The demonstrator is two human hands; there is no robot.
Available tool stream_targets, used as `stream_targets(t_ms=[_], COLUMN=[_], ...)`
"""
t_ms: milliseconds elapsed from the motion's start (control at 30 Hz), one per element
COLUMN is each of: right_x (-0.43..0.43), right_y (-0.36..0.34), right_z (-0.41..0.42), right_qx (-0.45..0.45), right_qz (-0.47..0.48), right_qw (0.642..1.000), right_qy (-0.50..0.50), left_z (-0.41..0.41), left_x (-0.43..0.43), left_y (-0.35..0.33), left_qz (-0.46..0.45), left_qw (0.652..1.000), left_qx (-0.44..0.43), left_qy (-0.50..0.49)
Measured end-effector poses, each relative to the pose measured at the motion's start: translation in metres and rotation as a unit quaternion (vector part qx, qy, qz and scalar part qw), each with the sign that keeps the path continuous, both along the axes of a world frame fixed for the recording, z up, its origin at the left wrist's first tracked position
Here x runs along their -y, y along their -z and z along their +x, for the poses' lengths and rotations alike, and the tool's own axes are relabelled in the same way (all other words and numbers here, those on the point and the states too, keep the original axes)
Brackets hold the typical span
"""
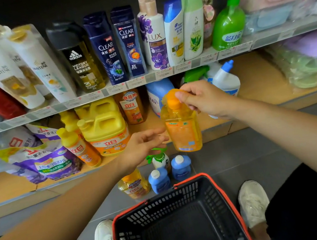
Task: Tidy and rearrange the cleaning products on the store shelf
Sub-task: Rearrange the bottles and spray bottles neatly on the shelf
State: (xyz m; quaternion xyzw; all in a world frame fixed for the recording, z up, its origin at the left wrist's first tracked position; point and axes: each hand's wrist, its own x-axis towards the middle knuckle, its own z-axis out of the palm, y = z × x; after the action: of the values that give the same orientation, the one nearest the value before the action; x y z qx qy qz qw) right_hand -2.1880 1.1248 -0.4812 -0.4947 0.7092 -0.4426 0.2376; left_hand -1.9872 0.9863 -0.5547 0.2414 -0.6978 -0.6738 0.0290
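Orange bottle (182, 125) hung by its cap from the right hand (201, 98), pinched there, in front of the lower shelf (215, 127) edge. Left hand (143, 144) released, fingers spread, just beside the bottle's lower left. Bare shelf room behind and right of it; yellow jug (104, 127) to the left; basket (179, 218) below.

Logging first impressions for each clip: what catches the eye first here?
The orange bottle, hanging mid-frame from the right hand, which grips its cap, with the open left hand reaching toward it. Next, the empty black basket on the floor between the shoes, and four bottles standing on the floor beyond it.
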Motion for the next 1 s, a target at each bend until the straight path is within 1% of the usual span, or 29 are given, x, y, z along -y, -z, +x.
stream_targets(t_ms=[33,67,133,233,267,367,400,433,533,567,600,667,700,800,867,900,933,1000], right_x=[0.004,0.008,0.014,0.024,0.028,0.04,0.044,0.048,0.057,0.061,0.064,0.07,0.073,0.078,0.079,0.08,0.081,0.083], right_y=[0.003,0.006,0.011,0.019,0.021,0.029,0.033,0.037,0.052,0.057,0.062,0.07,0.073,0.08,0.081,0.082,0.082,0.083], right_z=[-0.006,-0.011,-0.02,-0.03,-0.034,-0.041,-0.043,-0.045,-0.051,-0.052,-0.055,-0.059,-0.061,-0.067,-0.068,-0.069,-0.068,-0.066], right_qx=[0.002,0.001,0.0,-0.01,-0.014,-0.013,-0.011,-0.006,0.013,0.022,0.033,0.055,0.059,0.053,0.053,0.054,0.052,0.042], right_qz=[0.006,0.013,0.025,0.035,0.041,0.068,0.074,0.076,0.069,0.068,0.066,0.06,0.056,0.048,0.04,0.036,0.033,0.03], right_qw=[1.0,1.0,0.999,0.998,0.997,0.995,0.994,0.994,0.993,0.992,0.991,0.989,0.988,0.987,0.987,0.987,0.986,0.986], right_qy=[0.012,0.021,0.032,0.051,0.062,0.075,0.074,0.074,0.093,0.1,0.108,0.124,0.13,0.142,0.145,0.149,0.153,0.158], left_z=[-0.001,-0.002,-0.004,-0.01,-0.013,-0.03,-0.039,-0.05,-0.084,-0.094,-0.103,-0.119,-0.125,-0.137,-0.135,-0.131,-0.127,-0.116], left_x=[0.007,0.014,0.03,0.052,0.058,0.074,0.079,0.083,0.1,0.107,0.114,0.128,0.133,0.142,0.143,0.142,0.141,0.138], left_y=[0.002,0.004,0.01,0.018,0.021,0.032,0.034,0.036,0.037,0.037,0.037,0.037,0.037,0.036,0.038,0.039,0.038,0.036], left_qz=[-0.076,-0.16,-0.314,-0.438,-0.485,-0.617,-0.642,-0.657,-0.671,-0.682,-0.702,-0.745,-0.757,-0.774,-0.787,-0.793,-0.798,-0.803], left_qw=[0.997,0.986,0.947,0.896,0.871,0.776,0.751,0.732,0.707,0.693,0.667,0.597,0.569,0.485,0.431,0.412,0.4,0.39], left_qx=[0.005,0.012,0.029,0.047,0.05,0.074,0.088,0.106,0.142,0.147,0.153,0.174,0.191,0.282,0.318,0.322,0.319,0.305], left_qy=[0.02,0.037,0.061,0.05,0.054,0.109,0.128,0.145,0.173,0.182,0.198,0.241,0.26,0.293,0.306,0.312,0.317,0.332])
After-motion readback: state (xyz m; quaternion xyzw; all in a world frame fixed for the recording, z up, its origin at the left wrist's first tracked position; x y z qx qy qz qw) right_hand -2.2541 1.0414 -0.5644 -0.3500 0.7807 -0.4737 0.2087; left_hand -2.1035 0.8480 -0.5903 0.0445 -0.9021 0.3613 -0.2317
